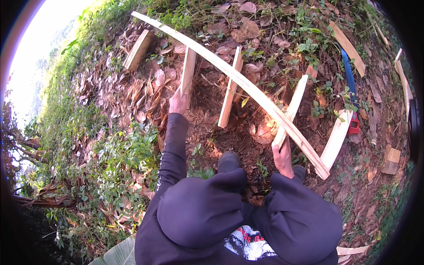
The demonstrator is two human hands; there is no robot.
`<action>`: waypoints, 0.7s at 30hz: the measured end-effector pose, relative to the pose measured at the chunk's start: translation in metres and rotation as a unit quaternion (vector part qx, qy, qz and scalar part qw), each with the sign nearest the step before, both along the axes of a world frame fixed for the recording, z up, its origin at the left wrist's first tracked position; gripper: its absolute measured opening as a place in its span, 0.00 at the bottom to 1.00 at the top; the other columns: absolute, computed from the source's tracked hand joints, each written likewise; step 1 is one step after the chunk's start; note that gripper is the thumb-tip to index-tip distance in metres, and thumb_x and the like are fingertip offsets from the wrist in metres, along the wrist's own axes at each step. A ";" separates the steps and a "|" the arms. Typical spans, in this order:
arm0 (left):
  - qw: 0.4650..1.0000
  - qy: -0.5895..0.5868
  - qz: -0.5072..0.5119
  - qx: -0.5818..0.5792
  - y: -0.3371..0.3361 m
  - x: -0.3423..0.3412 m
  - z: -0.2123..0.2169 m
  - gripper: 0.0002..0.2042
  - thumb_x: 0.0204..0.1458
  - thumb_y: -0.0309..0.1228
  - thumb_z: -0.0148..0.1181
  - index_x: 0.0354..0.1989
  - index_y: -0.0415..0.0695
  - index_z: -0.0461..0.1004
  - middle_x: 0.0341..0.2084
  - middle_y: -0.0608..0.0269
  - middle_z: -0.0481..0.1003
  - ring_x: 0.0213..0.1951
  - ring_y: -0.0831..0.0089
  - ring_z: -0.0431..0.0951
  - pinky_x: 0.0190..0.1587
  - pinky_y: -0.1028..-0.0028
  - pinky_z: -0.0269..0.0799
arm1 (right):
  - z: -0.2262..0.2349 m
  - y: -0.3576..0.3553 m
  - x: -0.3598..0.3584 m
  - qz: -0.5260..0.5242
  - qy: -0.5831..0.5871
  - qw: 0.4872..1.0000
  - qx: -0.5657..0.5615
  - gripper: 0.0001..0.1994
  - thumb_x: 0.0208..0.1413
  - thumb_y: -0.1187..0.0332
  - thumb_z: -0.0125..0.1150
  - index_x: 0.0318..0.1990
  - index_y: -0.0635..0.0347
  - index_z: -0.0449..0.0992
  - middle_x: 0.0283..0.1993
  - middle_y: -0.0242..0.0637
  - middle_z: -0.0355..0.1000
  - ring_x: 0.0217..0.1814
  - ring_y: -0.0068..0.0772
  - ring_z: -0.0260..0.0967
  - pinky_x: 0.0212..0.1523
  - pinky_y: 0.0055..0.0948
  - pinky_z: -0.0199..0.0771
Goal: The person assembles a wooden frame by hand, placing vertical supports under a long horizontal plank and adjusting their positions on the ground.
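A long, narrow wooden strip (234, 74) runs diagonally from the far left to the near right, lying across several short wooden pieces. My left hand (178, 102) is closed on the near end of a short board (188, 66), which passes under the strip. Lower right, my right hand (283, 158) grips the near end of another short board (297, 98), also crossed by the strip. Between my hands lies a third short board (230, 90), touched by neither. Beyond my right hand, a wider board (337, 139) slants close to the strip's near end.
A handsaw with a blue blade (348, 76) and red handle (354, 123) lies on the right, near a loose plank (348, 46). A wood block (138, 50) rests far left, a small offcut (391, 160) at right. Dry leaves and green plants cover the sloping ground.
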State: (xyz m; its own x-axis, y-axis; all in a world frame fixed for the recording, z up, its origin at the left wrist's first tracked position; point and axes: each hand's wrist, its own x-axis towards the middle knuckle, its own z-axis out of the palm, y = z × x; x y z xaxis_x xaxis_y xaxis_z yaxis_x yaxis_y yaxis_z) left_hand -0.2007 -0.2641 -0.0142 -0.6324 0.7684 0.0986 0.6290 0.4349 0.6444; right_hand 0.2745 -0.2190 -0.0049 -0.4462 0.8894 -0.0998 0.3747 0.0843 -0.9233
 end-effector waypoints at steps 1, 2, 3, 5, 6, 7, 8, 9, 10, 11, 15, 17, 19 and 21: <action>1.000 -0.002 -0.005 0.004 0.002 0.000 -0.001 0.20 0.59 0.31 0.57 0.61 0.44 0.71 0.44 0.42 0.79 0.48 0.50 0.81 0.50 0.61 0.74 | -0.001 0.000 0.001 0.001 0.000 1.000 -0.004 0.37 0.64 0.50 0.48 0.72 0.69 0.51 0.71 0.62 0.54 0.72 0.60 0.54 0.71 0.44 0.52; 1.000 -0.004 -0.008 0.008 0.002 -0.001 -0.002 0.20 0.59 0.31 0.57 0.61 0.43 0.71 0.45 0.42 0.79 0.49 0.50 0.81 0.51 0.61 0.74 | -0.001 0.000 0.001 0.003 0.002 1.000 -0.008 0.37 0.64 0.50 0.48 0.72 0.69 0.50 0.71 0.62 0.54 0.72 0.60 0.54 0.71 0.44 0.52; 1.000 -0.005 -0.011 0.011 0.001 -0.002 -0.002 0.21 0.59 0.31 0.57 0.61 0.43 0.71 0.45 0.42 0.79 0.49 0.50 0.81 0.51 0.61 0.74 | -0.001 0.000 0.000 0.005 0.003 1.000 -0.013 0.37 0.64 0.50 0.48 0.72 0.69 0.50 0.71 0.62 0.54 0.73 0.60 0.53 0.71 0.44 0.52; 1.000 0.010 -0.020 0.006 0.001 -0.001 -0.003 0.21 0.60 0.31 0.57 0.62 0.45 0.70 0.44 0.42 0.79 0.49 0.49 0.81 0.51 0.60 0.74 | 0.003 0.001 -0.001 -0.004 0.019 1.000 -0.004 0.34 0.63 0.56 0.50 0.70 0.70 0.53 0.69 0.61 0.56 0.71 0.60 0.55 0.71 0.45 0.52; 1.000 0.016 -0.026 0.004 0.003 0.001 -0.004 0.21 0.60 0.31 0.57 0.63 0.45 0.69 0.44 0.42 0.79 0.49 0.49 0.80 0.51 0.60 0.74 | 0.005 0.001 -0.001 -0.010 0.025 1.000 0.001 0.32 0.63 0.58 0.51 0.69 0.70 0.55 0.67 0.60 0.57 0.70 0.60 0.56 0.71 0.45 0.52; 1.000 0.013 -0.022 0.005 0.005 0.003 -0.004 0.22 0.60 0.31 0.57 0.64 0.45 0.68 0.47 0.42 0.79 0.51 0.51 0.79 0.53 0.61 0.73 | 0.005 0.001 0.000 -0.013 0.022 1.000 0.003 0.32 0.63 0.58 0.51 0.69 0.70 0.55 0.67 0.60 0.57 0.70 0.60 0.56 0.71 0.45 0.52; 1.000 0.011 -0.017 0.006 0.004 0.003 -0.005 0.23 0.60 0.31 0.57 0.65 0.45 0.67 0.49 0.43 0.78 0.54 0.52 0.78 0.55 0.62 0.71 | 0.004 0.001 0.000 -0.014 0.021 1.000 0.006 0.32 0.63 0.59 0.51 0.69 0.70 0.55 0.67 0.60 0.57 0.70 0.60 0.56 0.71 0.45 0.52; 1.000 0.010 -0.011 0.006 0.004 0.003 -0.005 0.24 0.60 0.31 0.58 0.66 0.44 0.66 0.51 0.44 0.77 0.56 0.54 0.77 0.58 0.63 0.70 | 0.003 0.000 -0.001 -0.015 0.020 1.000 0.008 0.32 0.63 0.59 0.51 0.68 0.70 0.55 0.67 0.60 0.57 0.70 0.60 0.55 0.71 0.45 0.52; 1.000 0.015 -0.016 0.008 0.003 0.001 -0.007 0.25 0.60 0.30 0.58 0.67 0.45 0.65 0.51 0.44 0.78 0.56 0.54 0.78 0.57 0.62 0.70 | 0.003 0.000 -0.001 -0.013 0.019 1.000 0.007 0.32 0.63 0.58 0.51 0.69 0.70 0.55 0.67 0.61 0.57 0.70 0.60 0.55 0.71 0.46 0.52; 1.000 0.022 -0.019 0.009 0.001 -0.004 -0.007 0.25 0.61 0.30 0.58 0.67 0.46 0.64 0.51 0.44 0.78 0.55 0.54 0.78 0.57 0.62 0.70 | 0.004 0.000 -0.003 -0.010 0.021 1.000 0.004 0.32 0.63 0.58 0.51 0.69 0.70 0.55 0.67 0.61 0.57 0.70 0.60 0.55 0.71 0.46 0.52; 1.000 0.002 0.004 -0.016 0.002 -0.003 -0.006 0.25 0.61 0.32 0.58 0.67 0.47 0.64 0.50 0.45 0.78 0.53 0.53 0.80 0.55 0.62 0.72 | 0.000 -0.001 -0.005 -0.009 0.020 1.000 0.002 0.32 0.63 0.57 0.50 0.69 0.70 0.55 0.67 0.61 0.57 0.70 0.61 0.55 0.71 0.46 0.52; 1.000 0.007 0.017 -0.010 0.006 0.002 -0.002 0.24 0.60 0.33 0.58 0.65 0.48 0.66 0.46 0.42 0.79 0.50 0.48 0.80 0.52 0.59 0.73 | 0.001 -0.002 -0.003 -0.010 0.025 1.000 -0.001 0.32 0.64 0.57 0.50 0.69 0.70 0.54 0.67 0.62 0.57 0.70 0.61 0.55 0.71 0.46 0.52; 0.998 0.034 0.037 -0.025 0.004 -0.008 -0.009 0.24 0.60 0.37 0.59 0.65 0.51 0.66 0.43 0.39 0.79 0.48 0.42 0.79 0.50 0.55 0.74 | 0.002 -0.002 -0.006 -0.008 0.034 0.999 0.005 0.32 0.63 0.57 0.51 0.69 0.70 0.55 0.67 0.62 0.57 0.70 0.61 0.55 0.70 0.47 0.52; 0.998 0.050 0.027 -0.026 0.011 0.000 -0.014 0.22 0.61 0.38 0.59 0.63 0.49 0.69 0.45 0.43 0.79 0.49 0.47 0.80 0.51 0.58 0.73 | 0.001 -0.001 0.003 -0.023 0.013 0.999 0.021 0.33 0.63 0.57 0.51 0.68 0.70 0.55 0.66 0.62 0.58 0.70 0.61 0.55 0.70 0.47 0.53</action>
